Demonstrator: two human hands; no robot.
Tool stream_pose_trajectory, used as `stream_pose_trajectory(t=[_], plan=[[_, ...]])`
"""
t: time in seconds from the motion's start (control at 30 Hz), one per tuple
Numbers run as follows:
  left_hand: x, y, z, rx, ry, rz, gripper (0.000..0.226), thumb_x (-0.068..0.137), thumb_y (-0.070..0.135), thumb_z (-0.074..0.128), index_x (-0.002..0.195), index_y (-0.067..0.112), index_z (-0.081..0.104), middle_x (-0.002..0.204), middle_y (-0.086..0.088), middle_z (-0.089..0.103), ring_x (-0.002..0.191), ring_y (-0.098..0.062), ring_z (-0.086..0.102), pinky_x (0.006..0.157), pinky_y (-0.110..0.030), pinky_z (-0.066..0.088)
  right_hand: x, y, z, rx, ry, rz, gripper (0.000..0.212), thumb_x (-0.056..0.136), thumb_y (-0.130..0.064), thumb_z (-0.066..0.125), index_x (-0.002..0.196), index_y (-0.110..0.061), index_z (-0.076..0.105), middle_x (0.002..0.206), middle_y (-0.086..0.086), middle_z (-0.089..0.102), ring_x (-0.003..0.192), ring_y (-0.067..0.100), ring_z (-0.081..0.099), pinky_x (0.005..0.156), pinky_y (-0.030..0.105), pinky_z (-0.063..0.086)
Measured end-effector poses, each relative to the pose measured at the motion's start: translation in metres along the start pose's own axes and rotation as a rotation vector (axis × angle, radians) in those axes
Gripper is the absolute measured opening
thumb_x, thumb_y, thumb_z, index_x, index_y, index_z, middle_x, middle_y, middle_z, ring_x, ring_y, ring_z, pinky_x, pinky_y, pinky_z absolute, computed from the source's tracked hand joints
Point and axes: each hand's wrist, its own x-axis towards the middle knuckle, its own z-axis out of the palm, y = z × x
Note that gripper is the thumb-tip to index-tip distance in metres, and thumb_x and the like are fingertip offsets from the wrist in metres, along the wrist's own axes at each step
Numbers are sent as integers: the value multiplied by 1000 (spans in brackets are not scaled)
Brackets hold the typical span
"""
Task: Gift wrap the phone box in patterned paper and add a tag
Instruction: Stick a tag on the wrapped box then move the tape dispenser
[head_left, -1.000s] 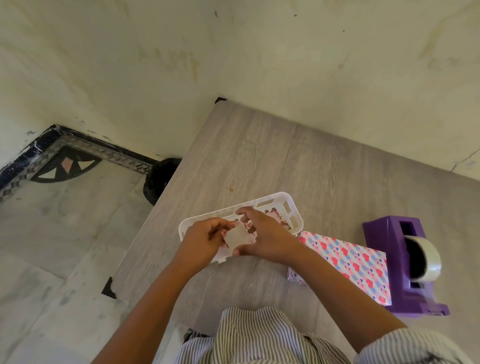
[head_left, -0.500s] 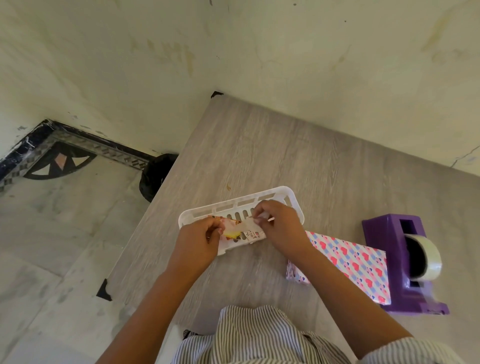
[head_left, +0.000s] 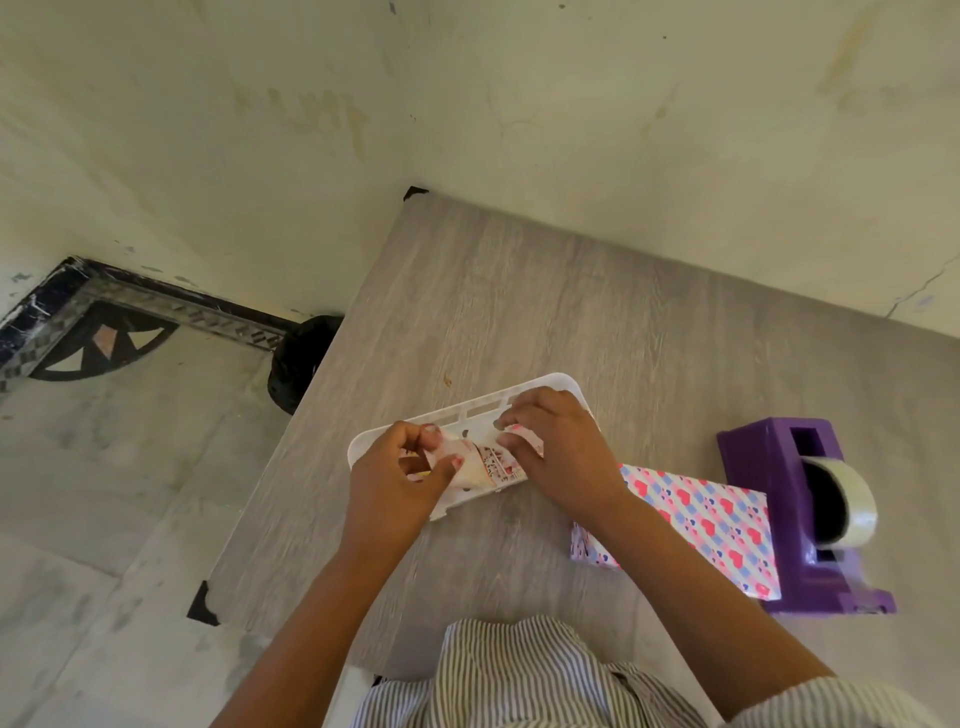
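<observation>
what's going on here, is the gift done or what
A person is working at a wooden table. The box already sits wrapped in heart-patterned paper beside a purple tape dispenser. Both hands are over a white plastic basket: the left hand and the right hand pinch a small printed paper piece between them, probably the tag or a sticker sheet, seemingly peeling or separating it. No tag shows on the box, so that step looks unfinished.
</observation>
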Motion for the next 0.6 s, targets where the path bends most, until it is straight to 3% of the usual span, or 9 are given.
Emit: stream_pose_trajectory(t=[0.13, 0.23, 0.37, 0.5, 0.6], plan=[[-3, 5, 8, 7, -93, 65, 33, 79, 11, 74, 98, 29, 54, 98, 25, 55, 86, 7, 58, 63, -4, 46, -5, -11, -2, 83, -81, 50, 40, 81, -40, 69, 116, -21, 63, 120, -7, 60, 114, 12, 48, 96, 25, 36], [-5, 9, 13, 20, -159, 127, 38, 82, 13, 71, 101, 39, 51, 99, 22, 57, 86, 10, 58, 64, -3, 44, -8, -18, -3, 177, -150, 111, 47, 79, -40, 72, 121, -23, 58, 113, -12, 59, 104, 5, 49, 90, 21, 38], [-10, 15, 18, -1, -203, 144, 43, 81, 11, 71, 109, 36, 51, 94, 17, 61, 82, 4, 62, 65, -10, 50, -16, -20, -6, 289, -79, 227, 11, 88, -17, 64, 98, -18, 68, 82, -9, 64, 74, 6, 58, 70, 15, 45], [-16, 16, 26, -107, -224, 29, 52, 79, 10, 73, 116, 38, 48, 96, 12, 64, 82, 0, 66, 65, -18, 55, -36, -9, -15, 786, 26, 502, 20, 85, 2, 63, 81, -17, 69, 79, 4, 71, 72, 18, 68, 68, 28, 58], [-23, 24, 37, -116, -296, 9, 33, 81, 9, 71, 100, 32, 60, 92, 13, 68, 85, 0, 66, 69, -14, 53, -55, 3, -26, 956, 72, 569, 14, 84, 3, 63, 84, -9, 70, 83, 12, 72, 74, 23, 70, 67, 30, 59]])
